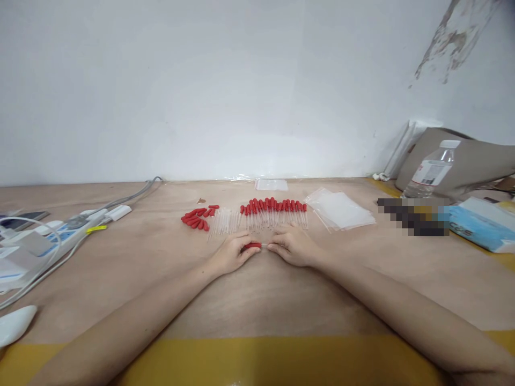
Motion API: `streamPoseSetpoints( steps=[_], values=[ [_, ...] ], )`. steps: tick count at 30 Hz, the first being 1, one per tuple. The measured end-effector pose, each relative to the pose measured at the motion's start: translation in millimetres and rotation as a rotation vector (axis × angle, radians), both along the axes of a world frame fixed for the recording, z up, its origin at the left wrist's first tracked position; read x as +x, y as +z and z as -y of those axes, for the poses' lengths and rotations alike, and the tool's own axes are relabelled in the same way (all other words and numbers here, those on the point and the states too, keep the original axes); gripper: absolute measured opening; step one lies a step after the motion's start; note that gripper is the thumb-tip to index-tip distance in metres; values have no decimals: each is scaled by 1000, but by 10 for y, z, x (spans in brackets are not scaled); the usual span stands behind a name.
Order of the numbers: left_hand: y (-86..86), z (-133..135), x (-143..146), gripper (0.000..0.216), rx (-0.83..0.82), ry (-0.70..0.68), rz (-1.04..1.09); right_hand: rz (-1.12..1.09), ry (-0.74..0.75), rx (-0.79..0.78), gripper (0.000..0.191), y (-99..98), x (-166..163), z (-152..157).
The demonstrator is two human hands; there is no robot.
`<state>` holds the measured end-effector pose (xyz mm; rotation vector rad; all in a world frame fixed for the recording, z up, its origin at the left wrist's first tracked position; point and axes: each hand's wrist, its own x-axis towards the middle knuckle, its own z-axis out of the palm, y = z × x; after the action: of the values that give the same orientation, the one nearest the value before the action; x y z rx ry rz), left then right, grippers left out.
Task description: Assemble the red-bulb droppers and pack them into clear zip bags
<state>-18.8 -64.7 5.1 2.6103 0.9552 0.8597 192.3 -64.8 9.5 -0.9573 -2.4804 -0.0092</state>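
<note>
My left hand (pixel 231 254) pinches a red rubber bulb (pixel 253 245) at the middle of the wooden table (pixel 257 300). My right hand (pixel 293 247) pinches the clear glass tube (pixel 265 245) that meets the bulb. The two hands almost touch. Just behind them lies a row of finished droppers with red bulbs (pixel 276 210). To its left lie bare clear tubes (pixel 224 222) and a small heap of loose red bulbs (pixel 198 219).
A stack of clear plastic bags (pixel 341 210) lies right of the droppers. A water bottle (pixel 431 170), cardboard (pixel 470 161) and a blue tissue pack (pixel 480 225) sit far right. Cables and a power strip (pixel 76 225) lie at left, a white object (pixel 15 324) near the front-left edge.
</note>
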Motion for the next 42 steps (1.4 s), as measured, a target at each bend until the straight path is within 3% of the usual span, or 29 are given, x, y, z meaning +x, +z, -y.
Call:
streamPoseSetpoints(
  steps=[2, 4, 7, 10, 12, 16, 19, 24, 29, 35, 42],
  values=[
    [17, -20, -53, 28, 75, 55, 16, -40, -17, -55, 21, 66, 86, -54],
    [18, -81, -139, 33, 206, 193, 58, -123, -131, -115, 22, 133, 220, -157],
    [13, -234, -318, 25, 350, 488, 107, -220, -492, -163, 27, 206, 448, -376],
    [26, -386, -522, 22, 367, 729, 105, -200, -786, -208, 27, 201, 585, -586],
    [41, -449, -646, 23, 358, 856, 97, -171, -861, -231, 25, 154, 597, -681],
    [55, -480, -792, 24, 338, 1010, 63, -147, -863, -265, 28, 49, 567, -737],
    [60, -481, -803, 24, 316, 1032, 42, -137, -871, -270, 36, 28, 647, -696],
    [116, -536, -813, 23, 296, 999, -25, -83, -997, -256, 27, 51, 898, -612],
    [207, -701, -945, 22, 278, 942, -128, 53, -1045, -359, 35, 51, 941, -617],
    [305, -1035, -993, 27, 168, 839, -374, 149, -1075, -354, 32, 28, 863, -645],
    [324, -1373, -844, 30, 2, 615, -597, 180, -1082, -360, 31, 32, 825, -647]
  ],
)
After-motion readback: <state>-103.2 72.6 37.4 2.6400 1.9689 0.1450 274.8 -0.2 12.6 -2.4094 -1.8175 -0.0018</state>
